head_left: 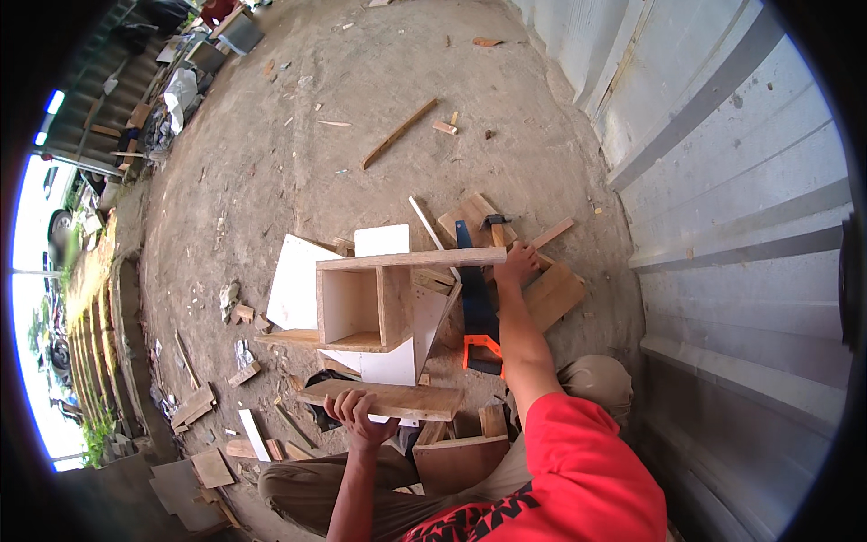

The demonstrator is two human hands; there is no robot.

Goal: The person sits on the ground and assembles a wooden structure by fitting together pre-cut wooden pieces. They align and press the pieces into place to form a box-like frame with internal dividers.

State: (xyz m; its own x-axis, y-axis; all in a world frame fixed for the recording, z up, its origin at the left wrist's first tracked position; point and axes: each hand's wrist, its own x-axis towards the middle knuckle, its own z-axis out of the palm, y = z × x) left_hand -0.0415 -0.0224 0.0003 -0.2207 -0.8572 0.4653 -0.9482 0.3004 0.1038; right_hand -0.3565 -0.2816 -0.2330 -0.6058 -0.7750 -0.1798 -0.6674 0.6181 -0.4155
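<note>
My left hand [359, 419] is closed round the near edge of a wooden board [406, 400], fingers over its top. My right hand [517, 264] is stretched forward, closed at the handle of a hammer [497, 231]; the fingers are partly hidden. In front of me stands a wooden frame [411, 259] with an open square box compartment [352, 305]. To its right lies a handsaw [479, 307] with a dark blade and an orange handle, beside my right forearm.
White panels [296, 287] and wooden offcuts [553, 296] surround the frame. A curved-edged wooden piece [461, 462] rests between my legs. Farther out lies a long wooden strip [399, 134]. A corrugated metal wall [722, 172] rises on the right; scraps [194, 405] litter the left.
</note>
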